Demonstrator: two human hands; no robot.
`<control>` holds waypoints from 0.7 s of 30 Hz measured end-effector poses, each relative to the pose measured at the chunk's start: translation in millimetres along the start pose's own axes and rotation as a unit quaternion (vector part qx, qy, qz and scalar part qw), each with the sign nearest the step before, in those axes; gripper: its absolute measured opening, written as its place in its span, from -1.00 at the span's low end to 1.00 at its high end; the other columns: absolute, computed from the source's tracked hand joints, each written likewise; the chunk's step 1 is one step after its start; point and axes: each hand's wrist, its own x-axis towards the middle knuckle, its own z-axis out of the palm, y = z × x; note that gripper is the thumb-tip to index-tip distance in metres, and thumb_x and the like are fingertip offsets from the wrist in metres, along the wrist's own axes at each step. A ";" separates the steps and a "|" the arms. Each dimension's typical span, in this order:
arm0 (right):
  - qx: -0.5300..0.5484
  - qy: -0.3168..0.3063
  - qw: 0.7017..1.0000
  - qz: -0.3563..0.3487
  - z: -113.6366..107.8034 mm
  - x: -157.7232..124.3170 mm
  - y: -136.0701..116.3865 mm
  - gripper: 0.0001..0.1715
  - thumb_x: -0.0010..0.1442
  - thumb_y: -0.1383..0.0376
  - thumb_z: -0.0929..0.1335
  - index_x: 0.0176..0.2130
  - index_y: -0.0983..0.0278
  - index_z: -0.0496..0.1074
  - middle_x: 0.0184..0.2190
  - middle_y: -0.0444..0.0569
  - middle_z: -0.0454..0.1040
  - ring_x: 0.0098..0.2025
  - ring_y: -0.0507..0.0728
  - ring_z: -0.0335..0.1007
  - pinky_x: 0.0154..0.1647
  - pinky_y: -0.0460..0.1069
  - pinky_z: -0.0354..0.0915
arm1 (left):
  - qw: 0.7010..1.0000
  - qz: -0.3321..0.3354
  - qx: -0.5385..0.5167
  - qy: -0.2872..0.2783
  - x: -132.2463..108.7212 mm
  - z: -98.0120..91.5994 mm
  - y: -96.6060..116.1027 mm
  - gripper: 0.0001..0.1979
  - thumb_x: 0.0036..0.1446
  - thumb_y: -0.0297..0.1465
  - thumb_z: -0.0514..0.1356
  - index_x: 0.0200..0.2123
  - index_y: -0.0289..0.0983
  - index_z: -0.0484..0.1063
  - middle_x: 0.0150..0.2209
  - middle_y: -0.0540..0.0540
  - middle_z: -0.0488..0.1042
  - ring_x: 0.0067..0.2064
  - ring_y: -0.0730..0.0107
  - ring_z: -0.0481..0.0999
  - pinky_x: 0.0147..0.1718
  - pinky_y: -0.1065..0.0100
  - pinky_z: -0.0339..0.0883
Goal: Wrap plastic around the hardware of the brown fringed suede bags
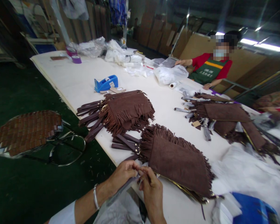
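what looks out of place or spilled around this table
Pale scraps litter the green floor near the stool, looking dropped. Some straps of the brown fringed bags also overhang the table edge. Nothing looks clearly damaged.

Dark green floor, long white table, brown-topped stool, brown boards behind, bright strip light overhead.

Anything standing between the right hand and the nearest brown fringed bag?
Nothing visible: the right hand is beside the near edge of the brown fringed bag; contact is unclear. The blue tape dispenser sits farther off.
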 end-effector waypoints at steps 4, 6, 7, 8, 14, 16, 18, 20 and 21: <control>-0.016 0.000 1.000 0.000 -2.0 -0.4 -4.6 -0.76 0.25 0.20 0.26 -0.23 0.21 0.48 -0.59 -0.20 0.37 -0.62 -0.01 0.26 -0.56 -0.16 0.17 | 1.000 0.001 -0.017 -0.020 -0.8 -1.7 -3.4 -0.82 -0.10 -0.54 0.21 -0.32 -0.39 0.43 -0.40 -0.15 0.54 -0.38 0.31 0.50 -0.33 0.33 0.30; -0.021 0.000 1.000 0.003 -2.2 -0.8 -4.8 -0.77 0.25 0.21 0.25 -0.23 0.22 0.47 -0.58 -0.18 0.40 -0.61 0.00 0.26 -0.55 -0.15 0.18 | 1.000 -0.001 -0.019 -0.021 0.5 -1.6 -6.4 -0.83 -0.06 -0.51 0.24 -0.31 -0.38 0.42 -0.40 -0.15 0.54 -0.38 0.31 0.50 -0.34 0.32 0.30; -0.025 0.001 1.000 0.005 -2.1 -1.0 -4.3 -0.77 0.25 0.21 0.25 -0.22 0.22 0.47 -0.57 -0.18 0.41 -0.61 0.01 0.27 -0.54 -0.14 0.18 | 1.000 0.001 -0.021 -0.021 1.3 -1.5 -7.9 -0.83 -0.05 -0.49 0.26 -0.32 -0.38 0.41 -0.40 -0.14 0.53 -0.39 0.31 0.50 -0.34 0.32 0.30; -0.029 0.003 1.000 0.005 -1.9 -1.4 -3.6 -0.77 0.25 0.21 0.25 -0.22 0.22 0.47 -0.57 -0.17 0.42 -0.60 0.02 0.28 -0.54 -0.13 0.18 | 0.999 0.004 -0.024 -0.021 2.1 -1.4 -9.4 -0.83 -0.04 -0.47 0.27 -0.32 -0.37 0.41 -0.41 -0.14 0.53 -0.39 0.31 0.49 -0.34 0.32 0.31; -0.071 0.003 0.997 -0.001 -1.6 -4.2 2.1 -0.74 0.26 0.21 0.21 -0.17 0.20 0.44 -0.56 -0.17 0.42 -0.59 0.04 0.31 -0.51 -0.11 0.18 | 0.999 0.010 -0.033 -0.013 4.3 -0.6 -17.0 -0.80 -0.06 -0.40 0.34 -0.38 -0.35 0.40 -0.45 -0.10 0.50 -0.43 0.35 0.46 -0.38 0.34 0.29; -0.084 0.011 0.996 0.009 -1.7 -4.1 4.0 -0.72 0.26 0.21 0.21 -0.08 0.20 0.39 -0.58 -0.20 0.39 -0.61 0.05 0.32 -0.53 -0.11 0.17 | 1.000 0.006 -0.023 0.004 4.2 0.6 -18.1 -0.80 -0.08 -0.38 0.34 -0.41 -0.34 0.40 -0.47 -0.08 0.49 -0.44 0.35 0.46 -0.39 0.36 0.27; -0.092 0.017 0.995 0.024 -1.6 -3.6 5.7 -0.66 0.25 0.21 0.22 0.01 0.20 0.30 -0.59 -0.23 0.37 -0.62 0.05 0.33 -0.55 -0.11 0.16 | 0.999 0.004 -0.001 0.036 4.6 2.5 -18.3 -0.82 -0.07 -0.37 0.33 -0.47 -0.34 0.41 -0.51 -0.06 0.47 -0.45 0.37 0.43 -0.41 0.39 0.24; -0.097 0.020 0.994 0.034 -1.0 -3.2 7.0 -0.63 0.25 0.22 0.23 0.04 0.20 0.25 -0.58 -0.25 0.36 -0.62 0.06 0.35 -0.56 -0.11 0.16 | 0.997 0.006 0.020 0.073 5.3 4.8 -18.1 -0.81 -0.05 -0.36 0.31 -0.54 -0.33 0.39 -0.57 -0.01 0.41 -0.49 0.44 0.37 -0.46 0.43 0.18; -0.100 0.022 0.994 0.034 -0.5 -3.2 7.6 -0.64 0.24 0.21 0.23 0.04 0.20 0.24 -0.57 -0.24 0.37 -0.61 0.06 0.36 -0.56 -0.11 0.16 | 0.996 0.005 0.022 0.085 5.6 5.8 -18.2 -0.80 -0.04 -0.35 0.30 -0.55 -0.33 0.39 -0.59 0.00 0.39 -0.51 0.46 0.34 -0.47 0.43 0.16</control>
